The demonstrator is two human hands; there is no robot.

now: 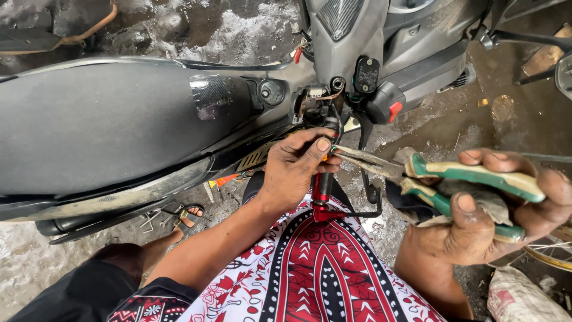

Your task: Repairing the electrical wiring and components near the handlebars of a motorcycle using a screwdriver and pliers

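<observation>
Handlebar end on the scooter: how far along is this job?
Done: the grey plastic cover near the handlebar looks opened, with loose wires exposed. In hand: the left hand pinches a small part at the top of the red metal tube, while the right hand squeezes green-and-cream-handled long-nose pliers, whose tips meet the left fingertips. Left: the exposed wires and cover likely still need closing up.

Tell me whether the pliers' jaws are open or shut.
Nearly shut: the pliers taper to a closed tip by the left hand; the right hand squeezes the handles.
</observation>
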